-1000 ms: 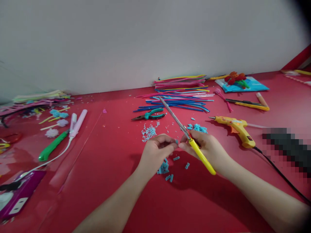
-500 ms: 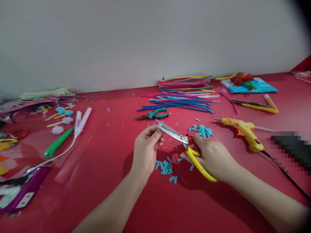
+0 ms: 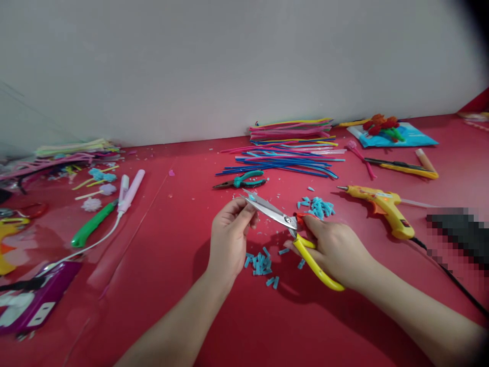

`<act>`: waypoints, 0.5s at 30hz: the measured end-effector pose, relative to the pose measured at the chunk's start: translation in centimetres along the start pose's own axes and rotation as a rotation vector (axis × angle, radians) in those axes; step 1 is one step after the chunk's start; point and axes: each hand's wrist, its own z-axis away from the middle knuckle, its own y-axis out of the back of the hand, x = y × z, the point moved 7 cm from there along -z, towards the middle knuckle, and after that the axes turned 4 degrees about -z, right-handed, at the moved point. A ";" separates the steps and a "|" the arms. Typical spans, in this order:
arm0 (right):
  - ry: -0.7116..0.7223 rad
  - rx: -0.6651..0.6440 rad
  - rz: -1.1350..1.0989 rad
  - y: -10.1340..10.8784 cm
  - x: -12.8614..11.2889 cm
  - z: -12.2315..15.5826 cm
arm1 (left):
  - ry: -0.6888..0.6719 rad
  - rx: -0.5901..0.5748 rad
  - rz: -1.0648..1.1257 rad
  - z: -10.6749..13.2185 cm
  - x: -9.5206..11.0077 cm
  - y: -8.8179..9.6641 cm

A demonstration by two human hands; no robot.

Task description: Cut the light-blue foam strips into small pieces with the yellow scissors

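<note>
My right hand (image 3: 330, 244) grips a pair of scissors (image 3: 273, 210) with one yellow and one orange handle. Their blades point up and left, to the fingertips of my left hand (image 3: 231, 232). Pinched there is a small light-blue piece (image 3: 252, 198), like cut pipe cleaner, mostly covered by fingers and blades. Below my hands lies a loose pile of straight blue cut pieces (image 3: 261, 264). Another pile, of blue pieces with tapered ends (image 3: 321, 207), sits just beyond my right hand. Teal-handled pliers (image 3: 244, 180) lie behind the scissor tips.
Pipe cleaners (image 3: 282, 165) lie in bundles by the wall. To the right are a yellow glue gun (image 3: 382, 201) with a cord and a blue packet (image 3: 416, 135). On the left are a green-handled cutter (image 3: 93, 224), a pink hair-iron-like tool (image 3: 130, 193) and a purple power strip (image 3: 49, 300).
The scissor blades have closed somewhat around the blue piece, and the yellow handle has shifted slightly down and right. My left hand stays almost in place.
</note>
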 end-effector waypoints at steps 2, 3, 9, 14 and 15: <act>-0.001 -0.003 0.006 0.0 -0.1 0.0 | 0.004 0.009 0.007 0.1 0.0 0.0; -0.003 -0.006 0.011 0.0 -0.1 0.0 | 0.007 0.019 0.013 0.1 0.0 0.0; -0.007 -0.020 0.011 -0.3 -0.4 0.1 | -0.005 0.065 0.061 0.3 -0.1 0.1; -0.016 -0.027 -0.017 -0.5 -0.7 0.1 | -0.032 0.051 0.079 0.3 -0.1 0.1; -0.015 -0.028 -0.018 -0.4 -0.7 0.1 | -0.030 0.048 0.081 0.3 -0.1 0.1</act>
